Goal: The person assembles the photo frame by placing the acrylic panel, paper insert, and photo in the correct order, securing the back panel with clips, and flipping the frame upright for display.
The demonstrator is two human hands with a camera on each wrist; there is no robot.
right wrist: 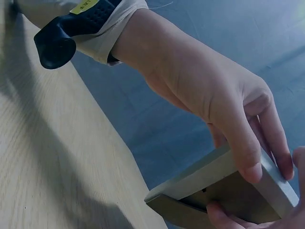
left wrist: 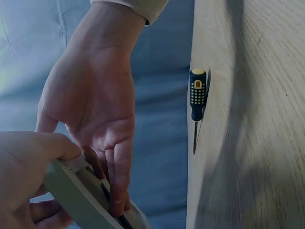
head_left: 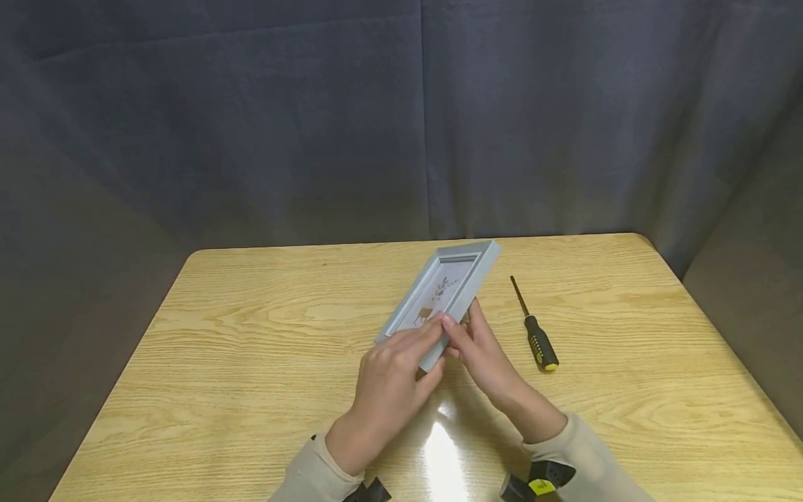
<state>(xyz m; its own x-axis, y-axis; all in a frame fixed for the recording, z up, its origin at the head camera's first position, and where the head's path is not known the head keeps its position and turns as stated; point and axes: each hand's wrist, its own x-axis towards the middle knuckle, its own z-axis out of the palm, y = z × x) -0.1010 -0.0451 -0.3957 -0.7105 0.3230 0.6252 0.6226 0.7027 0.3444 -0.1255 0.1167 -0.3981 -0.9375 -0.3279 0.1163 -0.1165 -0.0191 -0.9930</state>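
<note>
A pale grey picture frame (head_left: 454, 279) is held up tilted over the wooden table. Behind its pane is a light print with a brown chair-like shape and leafy sprigs. My left hand (head_left: 390, 369) grips the near lower corner, fingers over the front and thumb on the back. My right hand (head_left: 489, 362) holds the right edge, its thumb on the front rim and other fingers behind. In the right wrist view the brown backing (right wrist: 233, 191) shows, with my left thumb (right wrist: 250, 167) against the rim. A flap-like piece (right wrist: 178, 214) stands out from the back there.
A black and yellow screwdriver (head_left: 538, 341) lies on the table (head_left: 251, 362) to the right of my hands, its tip pointing away. Dark grey curtains (head_left: 301, 125) hang behind the table and at both sides. Both wrists carry black camera mounts.
</note>
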